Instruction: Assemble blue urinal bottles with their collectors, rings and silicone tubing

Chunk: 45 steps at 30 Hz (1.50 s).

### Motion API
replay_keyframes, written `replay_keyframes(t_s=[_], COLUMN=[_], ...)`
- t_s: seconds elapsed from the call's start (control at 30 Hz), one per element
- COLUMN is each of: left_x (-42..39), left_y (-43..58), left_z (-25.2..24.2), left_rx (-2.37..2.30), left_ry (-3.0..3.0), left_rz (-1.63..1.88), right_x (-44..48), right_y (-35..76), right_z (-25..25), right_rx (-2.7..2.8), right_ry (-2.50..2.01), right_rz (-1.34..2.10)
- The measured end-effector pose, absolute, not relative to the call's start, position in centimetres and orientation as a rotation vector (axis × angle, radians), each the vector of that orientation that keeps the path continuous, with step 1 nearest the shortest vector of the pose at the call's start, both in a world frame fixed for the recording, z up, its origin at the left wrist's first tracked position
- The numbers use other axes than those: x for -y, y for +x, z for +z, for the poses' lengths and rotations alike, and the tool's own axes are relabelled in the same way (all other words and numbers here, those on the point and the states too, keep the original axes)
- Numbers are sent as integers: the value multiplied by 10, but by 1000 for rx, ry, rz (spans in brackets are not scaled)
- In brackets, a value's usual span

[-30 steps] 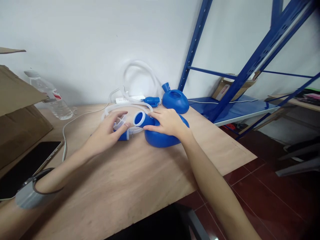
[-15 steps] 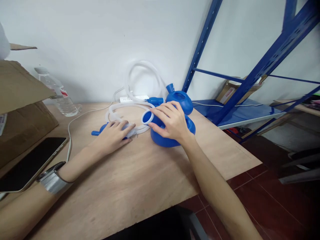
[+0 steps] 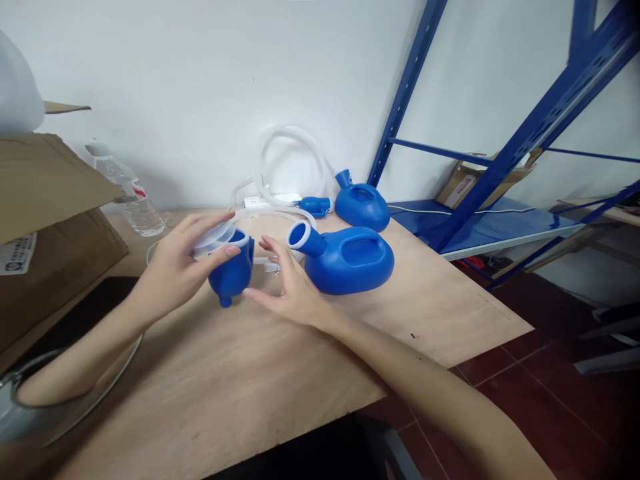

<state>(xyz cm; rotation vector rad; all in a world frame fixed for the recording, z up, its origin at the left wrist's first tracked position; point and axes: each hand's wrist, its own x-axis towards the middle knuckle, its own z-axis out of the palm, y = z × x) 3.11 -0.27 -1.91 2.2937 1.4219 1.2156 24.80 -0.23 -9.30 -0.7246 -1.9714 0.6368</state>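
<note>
My left hand point(image 3: 175, 267) grips a blue plastic funnel cup point(image 3: 231, 270) with a short spout at its bottom and a translucent rim piece at its mouth. The cup is raised above the table, spout down. My right hand point(image 3: 290, 287) is open just right of the cup, thumb and fingers apart; whether its thumb touches the cup I cannot tell. Beside that hand a blue urinal bottle point(image 3: 350, 263) lies on the table, its white-rimmed neck tilted up to the left. A clear hose point(image 3: 280, 211) lies coiled behind my hands.
A second blue urinal bottle point(image 3: 361, 205) and another blue funnel cup point(image 3: 315, 205) with a hose stand by the wall. On the left are a cardboard box point(image 3: 55, 253), a water bottle point(image 3: 133, 200) and a phone point(image 3: 80, 313). A blue metal shelf point(image 3: 480, 227) stands right of the table point(image 3: 300, 380).
My left hand has lifted the blue cup off the table. My right hand has let go of the near urinal bottle's neck and moved left towards the cup.
</note>
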Motion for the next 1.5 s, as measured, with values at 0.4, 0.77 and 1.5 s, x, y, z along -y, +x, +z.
replay_keyframes(t_s=[0.4,0.77,1.5], left_x=[39,23,25], left_y=[67,60,63], left_z=[-28,-18,-41], left_rx=[-1139,-1086,-1032], left_ry=[2693,2673,2623], left_rz=[1215,1164,1383], right_x=[0,2,4], right_y=[238,241,238], right_z=[-117,-120,-124], right_rx=[1963,1755,1670], right_ry=[-702,-751,-684], right_rz=[803,953,1008])
